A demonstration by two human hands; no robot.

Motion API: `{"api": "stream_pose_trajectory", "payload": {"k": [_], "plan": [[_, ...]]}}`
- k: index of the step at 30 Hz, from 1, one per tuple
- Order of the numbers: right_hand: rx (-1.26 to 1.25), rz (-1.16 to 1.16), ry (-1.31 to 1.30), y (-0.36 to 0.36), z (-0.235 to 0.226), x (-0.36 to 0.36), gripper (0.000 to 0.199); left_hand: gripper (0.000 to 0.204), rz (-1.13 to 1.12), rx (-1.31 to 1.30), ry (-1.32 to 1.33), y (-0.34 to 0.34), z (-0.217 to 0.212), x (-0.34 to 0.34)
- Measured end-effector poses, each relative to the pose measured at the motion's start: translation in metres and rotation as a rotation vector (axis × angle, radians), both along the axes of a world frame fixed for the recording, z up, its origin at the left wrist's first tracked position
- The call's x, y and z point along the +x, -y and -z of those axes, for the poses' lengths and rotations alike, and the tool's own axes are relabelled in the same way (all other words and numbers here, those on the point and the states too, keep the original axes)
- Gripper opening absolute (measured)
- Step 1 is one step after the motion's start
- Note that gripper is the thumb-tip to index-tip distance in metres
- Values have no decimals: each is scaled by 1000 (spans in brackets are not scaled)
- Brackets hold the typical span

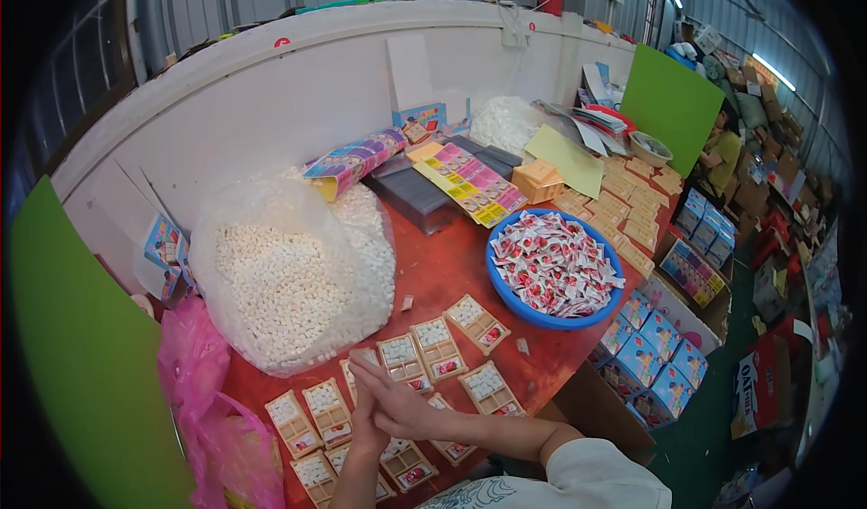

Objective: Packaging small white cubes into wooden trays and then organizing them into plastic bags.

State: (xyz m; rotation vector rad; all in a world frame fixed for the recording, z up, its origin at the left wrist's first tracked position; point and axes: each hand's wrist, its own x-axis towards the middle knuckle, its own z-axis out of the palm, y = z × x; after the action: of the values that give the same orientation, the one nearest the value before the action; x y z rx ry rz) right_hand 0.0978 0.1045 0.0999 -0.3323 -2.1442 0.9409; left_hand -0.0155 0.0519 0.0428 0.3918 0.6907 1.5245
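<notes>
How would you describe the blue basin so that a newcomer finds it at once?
Look at the red table. Right of the big plastic bag of white pieces, near the table's right edge, stands the blue basin. Unlike the pale trays and printed sheet nearby, it is round and heaped with red-and-white packets.

Large pale lettering is standing out on a red-and-white carton (759, 387) at the right. Small, illegible print is covering the far pink-and-yellow card sheet (471, 184), the blue boxes (657, 357) at the right and the red-and-white sachets (554, 265).
</notes>
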Motion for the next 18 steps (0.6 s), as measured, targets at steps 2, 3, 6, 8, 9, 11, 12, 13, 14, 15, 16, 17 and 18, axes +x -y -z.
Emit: {"api": "stream_pose_trajectory", "payload": {"k": [2, 3, 6, 8, 9, 11, 12, 13, 14, 15, 16, 17, 18], "plan": [[-38, -35, -50, 9, 7, 3, 84, 64, -21, 27, -73, 15, -4, 8], [-38, -40, -49, 12, 9, 5, 84, 65, -41, 51, -146, 22, -10, 12], [-249, -199, -71, 21, 12, 11, 84, 71, -17, -14, -93, 37, -29, 9], [-216, -142, -113, 22, 10, 14, 75, 72, -4, -11, -38, 41, -23, 5], [-214, -151, -110, 25, 11, 18, 75, 73, 17, -2, 14, 41, -19, 1], [-769, -128, -42, 28, 14, 24, 52, 74, 48, 37, -6, 45, -18, 2], [-535, -21, -97, 26, 11, 24, 30, 74, 6, 78, -217, 45, -32, 13], [-526, -26, -94, 23, 12, 25, 30, 75, -39, 119, -428, 43, -41, 18], [-600, -82, -68, 23, 14, 27, 25, 79, -4, 168, -501, 44, -38, 18], [-672, -138, -41, 23, 17, 29, 21, 79, -9, 178, -500, 46, -36, 18], [-660, -129, -32, 22, 21, 30, 16, 82, -3, 163, -549, 46, -36, 20], [-650, -130, -29, 24, 17, 32, 16, 86, 1, 146, -596, 48, -36, 20], [-598, -113, 9, 28, 10, 35, 16, 92, -6, 158, -620, 48, -23, 16]]}}
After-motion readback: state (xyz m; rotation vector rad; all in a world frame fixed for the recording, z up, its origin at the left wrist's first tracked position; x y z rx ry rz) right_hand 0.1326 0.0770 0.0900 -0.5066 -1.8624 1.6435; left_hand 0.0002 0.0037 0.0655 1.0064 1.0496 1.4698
